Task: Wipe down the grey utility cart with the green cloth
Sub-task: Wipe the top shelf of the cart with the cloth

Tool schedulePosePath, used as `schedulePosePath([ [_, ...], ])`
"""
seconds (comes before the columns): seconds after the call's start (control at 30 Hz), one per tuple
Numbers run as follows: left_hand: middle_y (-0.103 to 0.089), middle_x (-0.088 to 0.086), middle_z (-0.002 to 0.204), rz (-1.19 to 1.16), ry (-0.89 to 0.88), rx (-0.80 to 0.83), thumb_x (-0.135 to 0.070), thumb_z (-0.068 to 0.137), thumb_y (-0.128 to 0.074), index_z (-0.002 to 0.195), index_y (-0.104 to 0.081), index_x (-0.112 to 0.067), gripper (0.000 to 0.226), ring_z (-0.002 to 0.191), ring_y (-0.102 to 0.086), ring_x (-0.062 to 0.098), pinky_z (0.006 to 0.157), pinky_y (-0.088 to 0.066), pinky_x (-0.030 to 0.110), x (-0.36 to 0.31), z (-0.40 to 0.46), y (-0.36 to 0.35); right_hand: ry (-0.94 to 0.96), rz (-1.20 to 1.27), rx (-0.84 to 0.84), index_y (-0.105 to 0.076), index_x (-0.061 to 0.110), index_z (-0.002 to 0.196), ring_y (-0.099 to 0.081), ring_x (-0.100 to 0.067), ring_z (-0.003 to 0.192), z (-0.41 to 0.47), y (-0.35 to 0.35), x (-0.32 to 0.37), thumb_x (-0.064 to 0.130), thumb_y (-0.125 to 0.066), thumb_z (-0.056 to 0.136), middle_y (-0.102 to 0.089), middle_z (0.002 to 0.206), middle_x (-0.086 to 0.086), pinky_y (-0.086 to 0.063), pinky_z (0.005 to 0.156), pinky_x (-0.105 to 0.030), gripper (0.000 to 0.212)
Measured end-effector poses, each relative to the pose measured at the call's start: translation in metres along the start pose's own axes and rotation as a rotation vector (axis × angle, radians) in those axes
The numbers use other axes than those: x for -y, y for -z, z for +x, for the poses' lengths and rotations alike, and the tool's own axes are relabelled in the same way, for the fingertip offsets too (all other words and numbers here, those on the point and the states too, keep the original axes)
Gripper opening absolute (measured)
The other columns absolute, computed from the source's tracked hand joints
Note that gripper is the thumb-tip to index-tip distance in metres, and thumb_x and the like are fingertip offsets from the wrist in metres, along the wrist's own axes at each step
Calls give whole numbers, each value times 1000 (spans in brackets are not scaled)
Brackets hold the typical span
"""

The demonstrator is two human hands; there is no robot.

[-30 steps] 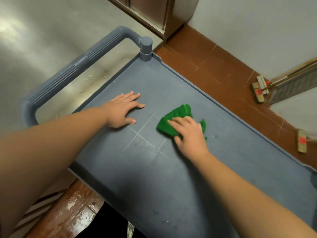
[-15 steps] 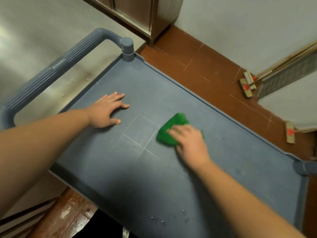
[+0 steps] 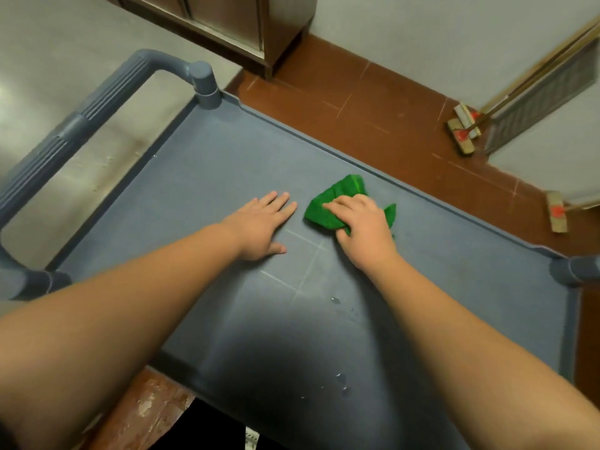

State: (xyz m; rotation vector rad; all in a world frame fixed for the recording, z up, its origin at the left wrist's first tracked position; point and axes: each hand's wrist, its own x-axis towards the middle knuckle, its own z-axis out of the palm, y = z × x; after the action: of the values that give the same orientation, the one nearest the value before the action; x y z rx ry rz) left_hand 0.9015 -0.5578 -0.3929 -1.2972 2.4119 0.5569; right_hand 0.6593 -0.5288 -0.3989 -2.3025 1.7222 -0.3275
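Head view: right hand (image 3: 363,228) fingers curl onto green cloth (image 3: 328,209); left hand (image 3: 263,225) lies flat on cart (image 3: 194,177).

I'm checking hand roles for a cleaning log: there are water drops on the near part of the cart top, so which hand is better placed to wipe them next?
The right hand: it already grips the green cloth. The left hand rests flat and bare on the cart.
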Motion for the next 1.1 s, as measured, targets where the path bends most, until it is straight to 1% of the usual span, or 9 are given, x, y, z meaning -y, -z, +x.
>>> schedulePosePath([
  [0.2,7,7,165,11,2,-26,-54,91,-56,156,3,-19,95,152,3,26,121,-8,43,-3,-4,0,387,112,307,-57,40,128,-50,-18,116,-188,-32,85,31,-52,66,-59,130,13,-42,87,-35,63],
  [0.3,7,6,165,48,22,-63,-42,91,-60,156,-1,-23,90,152,4,26,121,-8,48,-22,-6,3,454,120,308,-59,43,126,-54,-17,115,-210,-38,91,29,-57,70,-60,129,13,-43,88,-33,58],
  [0.37,6,3,165,9,-72,-93,-38,88,-62,156,-4,-28,90,152,2,24,122,-8,48,-44,-5,0,448,77,260,-59,40,128,-54,-19,114,-189,-31,79,25,-59,67,-60,130,11,-45,86,-34,63],
  [0.43,2,2,165,-15,-146,-62,-48,89,-59,156,-5,-27,89,152,-1,22,122,-9,44,-59,-5,-9,375,67,202,-59,36,128,-53,-22,115,-164,-19,60,22,-62,69,-60,131,9,-45,88,-37,61],
  [0.53,-1,-1,165,-25,-140,-75,-51,91,-56,156,-6,-27,86,152,-2,19,122,-8,41,-56,-4,-22,189,-2,72,-62,32,127,-53,-25,116,-114,-2,5,22,-55,72,-62,130,6,-45,91,-40,56],
  [0.73,-13,0,164,-89,-121,-99,-45,84,-70,154,-22,-26,87,151,-10,21,122,-12,41,-60,4,-21,-158,-75,-104,-67,27,121,-52,-35,117,-11,30,-99,11,-60,71,-63,125,-1,-43,100,-49,53],
  [0.87,-11,0,164,-114,-130,-99,-45,84,-69,154,-21,-26,87,151,-9,20,121,-10,41,-57,4,-20,-65,-13,-77,-68,23,119,-56,-34,109,-26,26,-80,11,-55,68,-65,118,-2,-45,96,-47,53],
  [0.97,-11,1,164,-116,-136,-101,-45,85,-69,154,-20,-26,87,151,-9,21,120,-9,40,-57,2,-20,61,39,38,-68,22,120,-56,-30,108,-84,16,-40,11,-56,65,-65,120,0,-48,87,-45,57],
  [1.1,-15,6,163,-121,-148,-100,-43,83,-71,154,-23,-22,88,151,-13,25,120,-13,43,-61,-1,-16,179,104,214,-64,29,125,-52,-25,117,-182,-1,19,16,-57,66,-61,128,5,-42,89,-41,60],
])
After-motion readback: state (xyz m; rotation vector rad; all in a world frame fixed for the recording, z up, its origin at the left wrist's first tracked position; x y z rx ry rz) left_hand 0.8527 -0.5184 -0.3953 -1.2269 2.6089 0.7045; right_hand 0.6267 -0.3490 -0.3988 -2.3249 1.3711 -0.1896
